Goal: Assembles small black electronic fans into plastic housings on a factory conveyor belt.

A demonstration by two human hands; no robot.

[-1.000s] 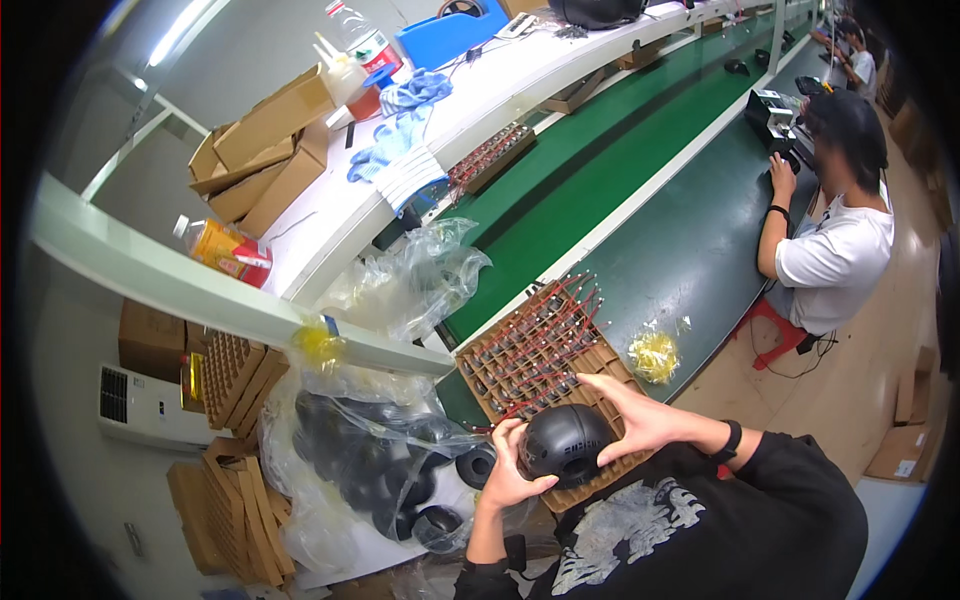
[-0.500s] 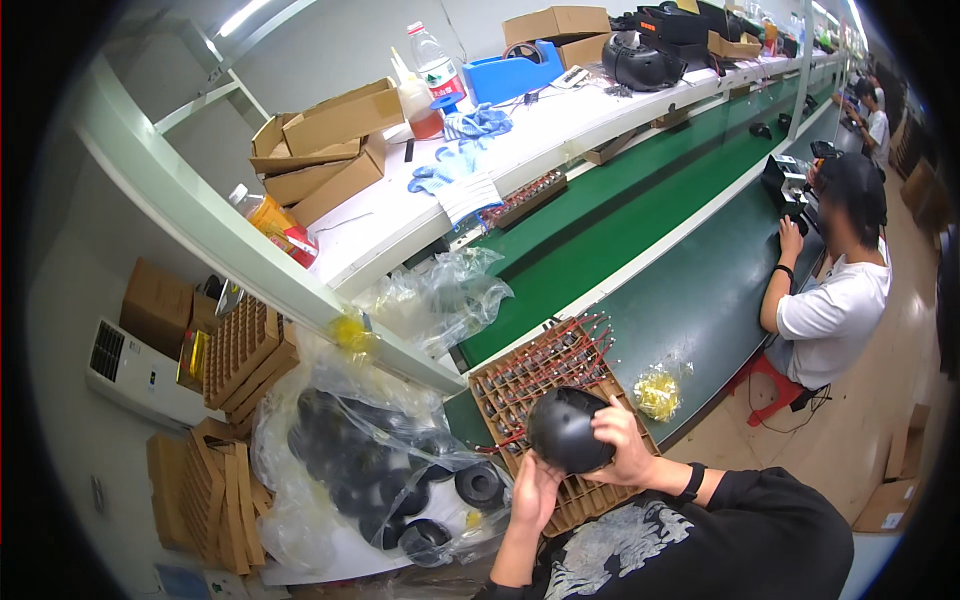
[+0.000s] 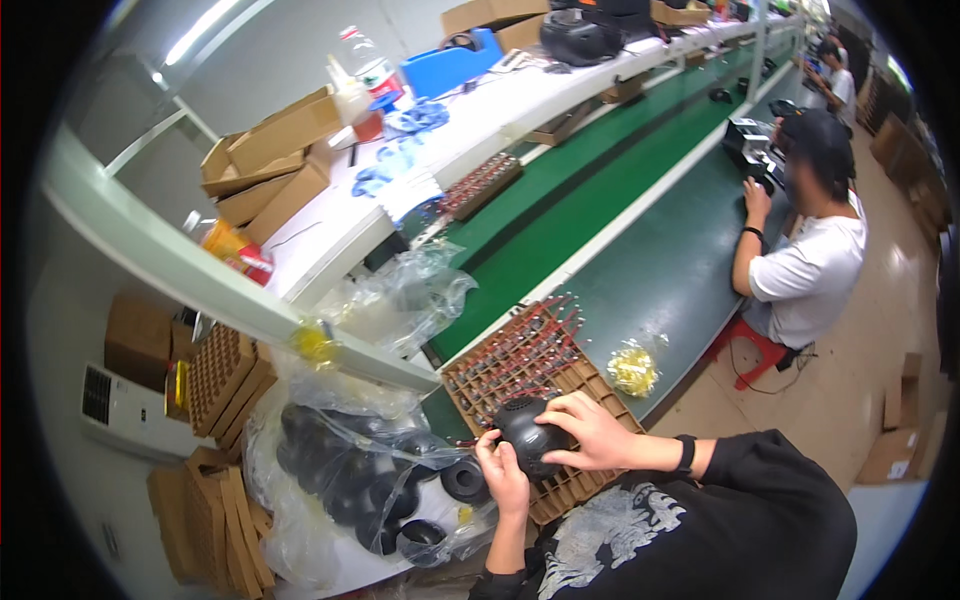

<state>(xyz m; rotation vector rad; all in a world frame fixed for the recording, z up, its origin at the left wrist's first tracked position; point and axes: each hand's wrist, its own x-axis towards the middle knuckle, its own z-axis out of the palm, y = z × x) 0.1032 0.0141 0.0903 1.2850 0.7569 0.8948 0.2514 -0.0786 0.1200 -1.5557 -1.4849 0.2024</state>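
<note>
I hold a black dome-shaped plastic part (image 3: 527,432) with both hands, just above a brown cardboard grid tray (image 3: 590,388). My right hand (image 3: 592,432) covers its right side, fingers curled over the top. My left hand (image 3: 502,474) grips its lower left edge. The tray's far half holds rows of small red-and-dark components (image 3: 522,352). More black dome parts (image 3: 345,470) lie in a clear plastic bag to my left, with one ring-shaped black part (image 3: 465,480) close to my left hand.
A small bag of yellow pieces (image 3: 633,368) lies on the green conveyor belt (image 3: 640,270). Another person in a white shirt (image 3: 805,280) works further down the line. Cardboard boxes (image 3: 275,160) and bottles stand on the white shelf. Stacked cardboard trays (image 3: 225,370) sit at left.
The view has swung, so the tray and belt now sit higher and further right. Both hands have stayed on the black dome part, which sits lower against the tray.
</note>
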